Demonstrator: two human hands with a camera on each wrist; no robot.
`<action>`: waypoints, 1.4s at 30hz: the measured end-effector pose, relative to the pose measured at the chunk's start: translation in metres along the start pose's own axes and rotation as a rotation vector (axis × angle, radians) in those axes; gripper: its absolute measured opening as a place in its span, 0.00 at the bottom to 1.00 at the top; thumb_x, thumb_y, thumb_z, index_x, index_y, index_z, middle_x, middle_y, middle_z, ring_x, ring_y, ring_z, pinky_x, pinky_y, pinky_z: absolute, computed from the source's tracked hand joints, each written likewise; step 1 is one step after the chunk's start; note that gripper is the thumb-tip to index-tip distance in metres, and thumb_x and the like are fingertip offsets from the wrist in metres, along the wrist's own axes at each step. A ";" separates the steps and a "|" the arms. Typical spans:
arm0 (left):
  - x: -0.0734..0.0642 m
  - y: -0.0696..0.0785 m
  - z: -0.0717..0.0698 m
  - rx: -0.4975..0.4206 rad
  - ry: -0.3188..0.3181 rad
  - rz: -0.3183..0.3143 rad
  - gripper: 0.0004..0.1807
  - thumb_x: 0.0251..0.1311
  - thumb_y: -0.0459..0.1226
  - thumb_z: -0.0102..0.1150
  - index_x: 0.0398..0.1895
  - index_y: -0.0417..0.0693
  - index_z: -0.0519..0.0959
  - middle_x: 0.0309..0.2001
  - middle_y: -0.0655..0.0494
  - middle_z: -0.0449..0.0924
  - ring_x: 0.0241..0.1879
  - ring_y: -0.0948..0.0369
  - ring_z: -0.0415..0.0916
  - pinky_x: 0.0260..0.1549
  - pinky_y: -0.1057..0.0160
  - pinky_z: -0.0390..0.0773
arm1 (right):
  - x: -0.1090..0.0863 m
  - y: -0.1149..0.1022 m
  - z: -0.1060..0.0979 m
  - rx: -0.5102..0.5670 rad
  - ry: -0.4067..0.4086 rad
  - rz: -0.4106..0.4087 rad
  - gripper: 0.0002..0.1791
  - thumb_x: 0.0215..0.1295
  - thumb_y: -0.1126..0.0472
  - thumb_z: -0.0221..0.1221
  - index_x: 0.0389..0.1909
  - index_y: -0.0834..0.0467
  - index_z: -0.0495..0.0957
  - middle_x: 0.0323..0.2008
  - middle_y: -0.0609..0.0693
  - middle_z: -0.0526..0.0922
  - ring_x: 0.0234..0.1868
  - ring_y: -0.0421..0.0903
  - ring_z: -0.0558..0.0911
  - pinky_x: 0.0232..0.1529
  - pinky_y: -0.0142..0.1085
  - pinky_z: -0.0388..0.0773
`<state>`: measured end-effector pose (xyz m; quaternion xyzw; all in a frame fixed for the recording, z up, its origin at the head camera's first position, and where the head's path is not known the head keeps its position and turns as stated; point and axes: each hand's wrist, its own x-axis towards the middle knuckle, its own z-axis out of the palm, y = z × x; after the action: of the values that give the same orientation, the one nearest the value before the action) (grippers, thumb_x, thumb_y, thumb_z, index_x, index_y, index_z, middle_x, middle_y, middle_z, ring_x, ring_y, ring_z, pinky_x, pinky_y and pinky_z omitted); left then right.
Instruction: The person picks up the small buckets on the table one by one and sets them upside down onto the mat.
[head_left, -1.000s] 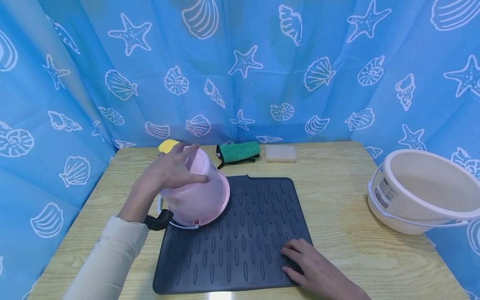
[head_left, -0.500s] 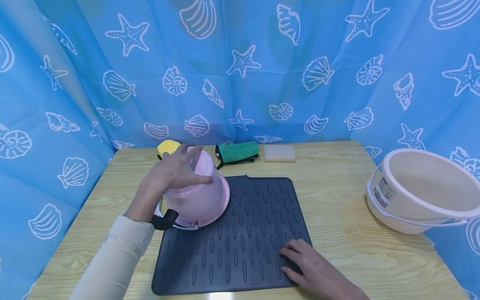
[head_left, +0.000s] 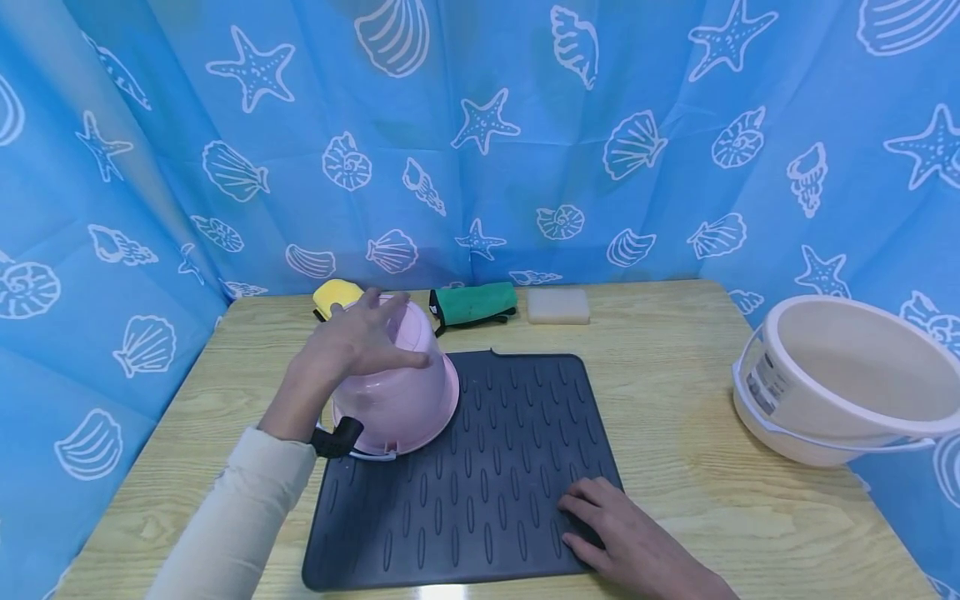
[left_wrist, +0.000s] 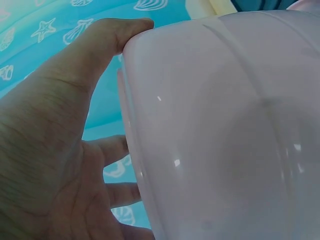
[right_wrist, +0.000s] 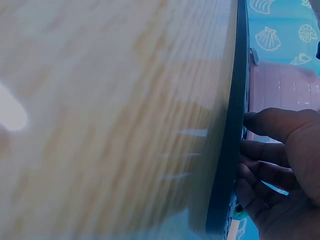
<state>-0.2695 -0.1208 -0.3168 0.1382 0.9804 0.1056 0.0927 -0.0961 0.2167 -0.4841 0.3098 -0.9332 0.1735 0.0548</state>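
A pink bucket (head_left: 397, 408) is turned bottom up on the left back part of a dark ridged mat (head_left: 480, 517). My left hand (head_left: 360, 342) grips it by its base from above, thumb and fingers spread around the edge. The left wrist view shows the bucket's smooth wall (left_wrist: 210, 125) close up, with the thumb at one edge and several fingers (left_wrist: 122, 195) against the base. Its handle hangs by the rim, near my wrist. My right hand (head_left: 611, 533) rests on the mat's right front edge, fingers loosely bent and holding nothing.
Behind the bucket lies a yellow item (head_left: 336, 293), partly hidden. A folded green cloth (head_left: 477, 305) with black trim and a pale sponge (head_left: 558, 306) lie along the table's back. At the right stands a cream bucket (head_left: 795, 442), with a blue shell-patterned curtain (head_left: 525, 183) around the table.
My left hand and the base of the pink bucket have shifted slightly to the right, while the rim stays on the mat. The right hand has not moved.
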 end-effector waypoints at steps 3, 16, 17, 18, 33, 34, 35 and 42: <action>0.002 0.002 0.000 -0.001 -0.005 -0.003 0.58 0.49 0.69 0.62 0.80 0.56 0.53 0.78 0.38 0.45 0.69 0.24 0.48 0.60 0.24 0.56 | 0.000 0.000 0.000 -0.004 0.019 -0.013 0.17 0.64 0.52 0.68 0.48 0.57 0.84 0.46 0.41 0.76 0.47 0.37 0.74 0.47 0.37 0.79; 0.000 0.001 -0.001 0.031 -0.038 -0.002 0.58 0.52 0.73 0.56 0.81 0.57 0.50 0.78 0.38 0.42 0.69 0.22 0.44 0.60 0.23 0.53 | 0.001 -0.001 0.000 0.013 -0.013 0.017 0.17 0.65 0.52 0.66 0.49 0.57 0.84 0.47 0.41 0.76 0.47 0.37 0.74 0.47 0.37 0.78; -0.001 0.001 -0.001 0.038 -0.032 0.007 0.58 0.52 0.74 0.54 0.81 0.57 0.50 0.78 0.38 0.43 0.69 0.22 0.45 0.59 0.22 0.53 | 0.001 0.000 0.000 0.012 -0.013 0.016 0.17 0.65 0.52 0.66 0.49 0.57 0.84 0.47 0.41 0.76 0.47 0.37 0.73 0.47 0.37 0.78; -0.003 0.000 -0.001 0.050 -0.024 0.008 0.58 0.52 0.75 0.52 0.81 0.57 0.50 0.78 0.39 0.43 0.69 0.23 0.45 0.59 0.21 0.52 | 0.001 -0.001 0.000 0.013 -0.010 0.013 0.16 0.65 0.52 0.67 0.49 0.57 0.84 0.47 0.41 0.76 0.47 0.37 0.73 0.47 0.37 0.78; -0.059 0.014 0.018 -0.345 0.552 0.441 0.22 0.66 0.43 0.64 0.62 0.50 0.78 0.57 0.55 0.79 0.54 0.56 0.75 0.51 0.50 0.78 | 0.002 -0.002 -0.002 0.000 -0.039 0.025 0.16 0.66 0.52 0.65 0.50 0.57 0.84 0.49 0.43 0.76 0.49 0.39 0.74 0.49 0.40 0.78; -0.063 0.016 0.022 -0.393 0.541 0.453 0.21 0.66 0.43 0.64 0.61 0.52 0.79 0.56 0.57 0.79 0.53 0.57 0.76 0.51 0.50 0.78 | 0.002 -0.002 -0.002 0.000 -0.035 0.021 0.16 0.66 0.53 0.65 0.50 0.57 0.84 0.49 0.43 0.76 0.49 0.39 0.74 0.49 0.40 0.78; -0.066 0.018 0.027 -0.435 0.529 0.460 0.20 0.66 0.42 0.64 0.61 0.53 0.79 0.55 0.59 0.80 0.51 0.59 0.77 0.50 0.51 0.79 | 0.002 -0.003 -0.002 0.000 -0.033 0.018 0.16 0.66 0.53 0.65 0.50 0.57 0.83 0.49 0.43 0.76 0.48 0.39 0.74 0.48 0.40 0.78; -0.082 0.032 0.071 -0.633 0.443 0.424 0.16 0.66 0.41 0.63 0.57 0.58 0.81 0.50 0.68 0.81 0.47 0.66 0.78 0.45 0.56 0.81 | 0.002 -0.002 -0.001 -0.001 -0.032 0.008 0.15 0.66 0.53 0.65 0.49 0.57 0.84 0.49 0.43 0.76 0.47 0.40 0.74 0.47 0.39 0.78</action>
<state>-0.1690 -0.1021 -0.3651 0.2751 0.8459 0.4445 -0.1058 -0.0966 0.2141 -0.4819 0.3089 -0.9352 0.1685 0.0394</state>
